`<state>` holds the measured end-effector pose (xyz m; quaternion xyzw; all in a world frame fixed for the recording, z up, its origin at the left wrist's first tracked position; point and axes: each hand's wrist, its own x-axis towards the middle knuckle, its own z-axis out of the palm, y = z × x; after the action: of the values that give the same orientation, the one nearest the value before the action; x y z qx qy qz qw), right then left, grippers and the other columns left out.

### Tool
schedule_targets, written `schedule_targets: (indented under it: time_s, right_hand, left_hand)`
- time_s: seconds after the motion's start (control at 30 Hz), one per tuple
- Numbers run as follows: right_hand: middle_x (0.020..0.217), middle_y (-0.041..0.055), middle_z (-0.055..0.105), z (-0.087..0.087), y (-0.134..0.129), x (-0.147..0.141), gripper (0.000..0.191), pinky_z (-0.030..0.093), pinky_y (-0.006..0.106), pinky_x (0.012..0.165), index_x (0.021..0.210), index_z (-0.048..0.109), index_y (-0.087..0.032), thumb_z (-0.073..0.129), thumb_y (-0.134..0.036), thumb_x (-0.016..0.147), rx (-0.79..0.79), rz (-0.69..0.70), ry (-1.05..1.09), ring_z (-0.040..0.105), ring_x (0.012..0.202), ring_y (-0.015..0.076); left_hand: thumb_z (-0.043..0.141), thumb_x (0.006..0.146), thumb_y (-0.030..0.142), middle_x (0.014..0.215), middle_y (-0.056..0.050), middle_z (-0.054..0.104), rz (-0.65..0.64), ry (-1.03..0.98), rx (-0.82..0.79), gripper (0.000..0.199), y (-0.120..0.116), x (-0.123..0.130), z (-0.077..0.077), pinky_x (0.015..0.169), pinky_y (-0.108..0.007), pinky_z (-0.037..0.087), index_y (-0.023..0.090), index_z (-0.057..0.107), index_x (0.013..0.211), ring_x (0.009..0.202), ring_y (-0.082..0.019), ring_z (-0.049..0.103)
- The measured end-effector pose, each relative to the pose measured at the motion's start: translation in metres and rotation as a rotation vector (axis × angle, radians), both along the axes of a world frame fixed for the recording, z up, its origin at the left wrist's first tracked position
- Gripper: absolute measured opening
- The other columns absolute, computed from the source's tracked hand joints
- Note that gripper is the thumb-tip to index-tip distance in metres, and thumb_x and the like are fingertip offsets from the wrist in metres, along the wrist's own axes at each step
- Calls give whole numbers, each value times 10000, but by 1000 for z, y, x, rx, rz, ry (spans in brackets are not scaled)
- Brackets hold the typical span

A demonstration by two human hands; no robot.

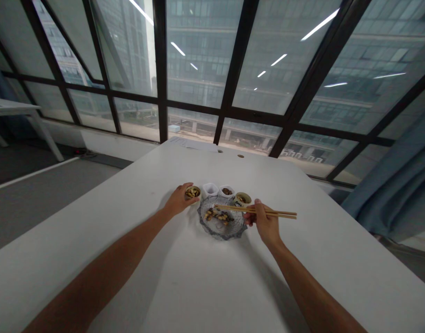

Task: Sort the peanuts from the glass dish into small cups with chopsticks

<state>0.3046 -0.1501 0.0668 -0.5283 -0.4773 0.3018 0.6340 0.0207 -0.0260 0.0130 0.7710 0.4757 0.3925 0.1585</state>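
Note:
My left hand (180, 200) is wrapped round a small cup (192, 194) at the left end of a row; small yellowish pieces lie in it. My right hand (266, 222) grips a pair of wooden chopsticks (284, 214), their tips pointing left over a clear glass plate (233, 235) with a scalloped rim. Mixed yellow and dark pieces (219, 216), too small to name, lie on that plate. Behind it stand a white cup (210, 189), a second white cup (227, 191) with dark bits inside, and a greenish cup (243, 199) with a few pieces. Whether the chopsticks pinch anything I cannot tell.
All this stands on a white table (136, 259). Papers (202, 146) and two small round spots lie at its far edge. Beyond are dark-framed windows (202, 60). A blue curtain (389, 185) hangs on the right, and another white table (14, 109) stands far left.

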Motion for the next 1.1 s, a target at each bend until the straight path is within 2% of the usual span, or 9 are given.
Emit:
schedule_targets:
  time_s: [0.1, 0.23, 0.37, 0.47, 0.57, 0.67, 0.77, 0.87, 1.1]
  right_hand:
    - [501, 39, 650, 0, 1, 4, 554, 425, 262, 330, 718, 613, -180, 605, -730, 781, -4, 3, 20, 554, 351, 157]
    - [518, 41, 658, 3, 0, 11, 554, 437, 269, 336, 722, 618, -179, 545, -717, 837, 44, -8, -45, 567, 360, 160]
    - [572, 49, 692, 8, -5, 23, 547, 504, 267, 430, 695, 661, -180, 518, -671, 889, 135, -54, -377, 621, 429, 154]
    - [594, 46, 707, 10, -7, 31, 568, 534, 265, 507, 684, 678, -188, 464, -655, 926, 193, -145, -584, 652, 476, 149]
    - [593, 47, 708, 10, -6, 35, 604, 528, 263, 505, 719, 685, -177, 400, -655, 952, 227, -204, -636, 658, 482, 151]
    - [592, 46, 708, 8, -3, 37, 614, 530, 265, 508, 761, 691, -167, 382, -661, 955, 234, -211, -643, 655, 473, 151]
    - [608, 47, 716, 5, -1, 38, 601, 532, 261, 517, 746, 679, -174, 383, -652, 959, 223, -204, -627, 665, 490, 152]
    - [616, 45, 718, 3, 0, 36, 583, 528, 254, 527, 719, 667, -181, 388, -629, 967, 229, -209, -619, 669, 502, 149]
    - [649, 38, 720, -6, 3, 29, 547, 543, 277, 591, 808, 699, -205, 384, -625, 963, 272, -225, -640, 684, 547, 162]
  left_hand:
    - [672, 795, 509, 1235, -101, 648, 11, 12, 6, 596, -1, 1, -1, 1025, -434, 480, 209, 523, 1288, 1143, -271, 612]
    - [614, 832, 521, 1283, -125, 627, 7, 28, 27, 588, -2, 1, 0, 1036, -455, 474, 189, 508, 1306, 1193, -287, 587]
    - [602, 843, 517, 1355, -141, 588, 43, 81, 70, 598, -4, 12, 13, 1077, -481, 429, 187, 487, 1328, 1271, -307, 531]
    - [624, 838, 488, 1394, -132, 563, 2, 170, 98, 601, -6, 37, 30, 1102, -485, 388, 207, 469, 1346, 1313, -306, 493]
    - [643, 823, 478, 1374, -154, 570, -69, 271, 114, 623, -5, 74, 44, 1114, -508, 344, 189, 469, 1347, 1315, -330, 487]
    - [660, 805, 475, 1323, -189, 598, -89, 333, 86, 675, 1, 108, 49, 1138, -562, 265, 166, 440, 1363, 1298, -352, 501]
    - [679, 783, 455, 1230, -178, 663, -72, 364, 20, 703, 9, 126, 50, 1143, -626, 178, 180, 409, 1371, 1256, -363, 543]
    - [709, 756, 408, 1161, -148, 705, -81, 372, -2, 716, 14, 129, 52, 1140, -610, 182, 199, 401, 1368, 1211, -346, 584]
    - [740, 734, 393, 1221, -100, 688, -149, 302, 129, 704, 10, 122, 60, 1160, -524, 176, 238, 419, 1341, 1220, -296, 575]
